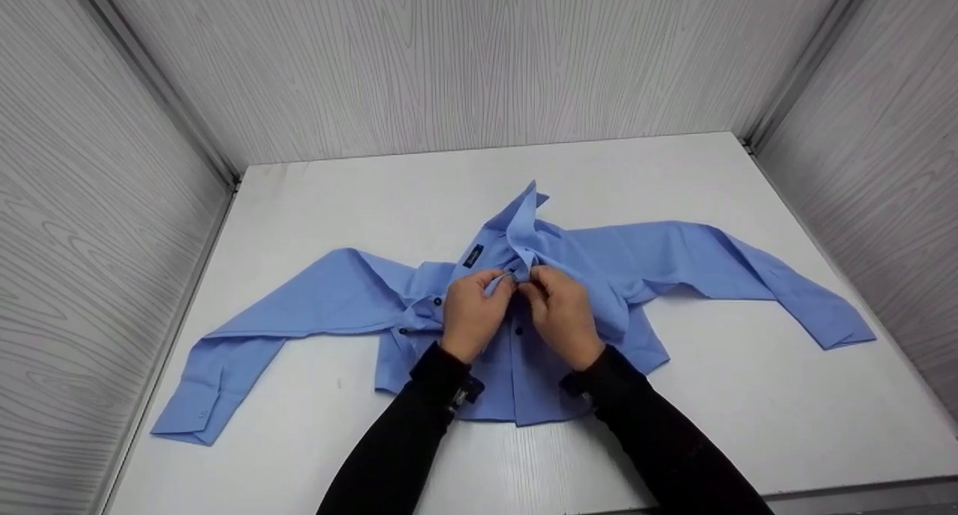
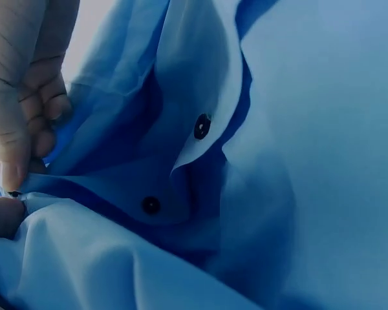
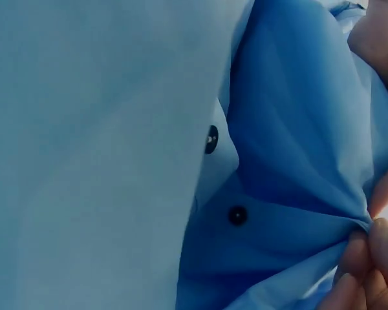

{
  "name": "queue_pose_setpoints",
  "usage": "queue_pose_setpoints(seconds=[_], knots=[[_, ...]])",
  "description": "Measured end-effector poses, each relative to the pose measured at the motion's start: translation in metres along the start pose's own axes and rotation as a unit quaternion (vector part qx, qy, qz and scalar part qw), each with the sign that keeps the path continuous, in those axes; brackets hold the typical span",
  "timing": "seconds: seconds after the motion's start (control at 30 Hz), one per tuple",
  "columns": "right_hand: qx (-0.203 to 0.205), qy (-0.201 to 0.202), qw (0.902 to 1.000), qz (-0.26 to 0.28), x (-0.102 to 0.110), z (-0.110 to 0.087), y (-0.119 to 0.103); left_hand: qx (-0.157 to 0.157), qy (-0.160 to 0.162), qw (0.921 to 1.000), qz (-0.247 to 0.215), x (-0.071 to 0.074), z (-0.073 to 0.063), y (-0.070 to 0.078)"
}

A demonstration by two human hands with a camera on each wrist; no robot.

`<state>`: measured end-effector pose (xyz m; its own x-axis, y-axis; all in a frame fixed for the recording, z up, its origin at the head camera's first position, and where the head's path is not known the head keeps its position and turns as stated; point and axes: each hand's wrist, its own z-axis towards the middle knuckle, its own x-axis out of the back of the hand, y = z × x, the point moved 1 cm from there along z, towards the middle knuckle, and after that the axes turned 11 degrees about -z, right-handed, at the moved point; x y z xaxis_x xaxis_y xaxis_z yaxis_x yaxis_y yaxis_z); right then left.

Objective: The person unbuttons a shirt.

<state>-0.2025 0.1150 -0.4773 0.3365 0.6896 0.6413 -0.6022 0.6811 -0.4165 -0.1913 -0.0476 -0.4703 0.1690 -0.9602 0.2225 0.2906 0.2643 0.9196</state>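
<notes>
A blue long-sleeved shirt (image 1: 636,253) lies front up with both sleeves spread. My left hand (image 1: 473,314) and right hand (image 1: 563,314) meet over its front, just below the raised collar (image 1: 522,214), each pinching the cloth between thumb and fingers. At the pinching fingertips in the left wrist view, a dark button (image 2: 14,194) is partly covered. Another dark button (image 2: 150,205) shows on the folded front edge nearby. In the right wrist view, the cloth gathers in creases toward the pinching fingers (image 3: 383,242). Whether a button sits in a buttonhole there is hidden.
The shirt rests on a white table (image 1: 314,440), with grey wood-grain panels (image 1: 479,58) behind and at both sides. One sleeve's cuff (image 1: 183,410) nears the table's left edge, the other cuff (image 1: 842,331) the right. A dark label (image 1: 473,256) shows inside the neck.
</notes>
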Motion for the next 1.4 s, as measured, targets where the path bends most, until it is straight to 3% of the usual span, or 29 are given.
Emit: queue_pose_setpoints(seconds=[0.1, 0.2, 0.27, 0.4, 0.47, 0.57, 0.77, 0.97, 1.17, 1.23, 1.3, 1.4], knots=[[-0.036, -0.035, 0.9978, 0.044, 0.002, 0.002, 0.002, 0.007, -0.011, 0.9998, -0.016, 0.000, -0.001, -0.001], [-0.091, -0.095, 0.9852, 0.109, 0.006, 0.005, 0.005, 0.018, -0.024, 0.9984, -0.048, 0.002, -0.002, -0.003], [-0.126, -0.138, 0.9704, 0.153, 0.008, 0.007, 0.007, 0.024, -0.032, 0.9971, -0.065, 0.003, -0.002, -0.004], [-0.190, -0.194, 0.9313, 0.243, 0.011, 0.009, 0.010, 0.033, -0.051, 0.9949, -0.080, 0.007, -0.002, -0.005], [-0.218, -0.201, 0.9128, 0.281, 0.011, 0.009, 0.011, 0.039, -0.062, 0.9931, -0.091, 0.008, -0.001, -0.004], [-0.239, -0.201, 0.8929, 0.324, 0.011, 0.008, 0.012, 0.044, -0.072, 0.9898, -0.114, 0.011, 0.000, -0.005], [-0.244, -0.188, 0.8656, 0.395, 0.005, 0.005, 0.014, 0.052, -0.086, 0.9822, -0.159, 0.014, 0.001, -0.009], [-0.243, -0.195, 0.8374, 0.449, 0.002, 0.002, 0.014, 0.065, -0.103, 0.9778, -0.171, 0.017, 0.001, -0.016], [-0.242, -0.209, 0.8196, 0.475, 0.001, 0.001, 0.012, 0.073, -0.119, 0.9752, -0.172, 0.022, 0.001, -0.019], [-0.246, -0.213, 0.8204, 0.470, 0.001, 0.001, 0.012, 0.072, -0.122, 0.9750, -0.171, 0.022, 0.001, -0.019], [-0.248, -0.210, 0.8348, 0.445, 0.000, 0.001, 0.011, 0.065, -0.124, 0.9757, -0.168, 0.022, 0.000, -0.020], [-0.245, -0.193, 0.8666, 0.390, 0.001, 0.001, 0.010, 0.045, -0.127, 0.9782, -0.158, 0.022, -0.002, -0.018]])
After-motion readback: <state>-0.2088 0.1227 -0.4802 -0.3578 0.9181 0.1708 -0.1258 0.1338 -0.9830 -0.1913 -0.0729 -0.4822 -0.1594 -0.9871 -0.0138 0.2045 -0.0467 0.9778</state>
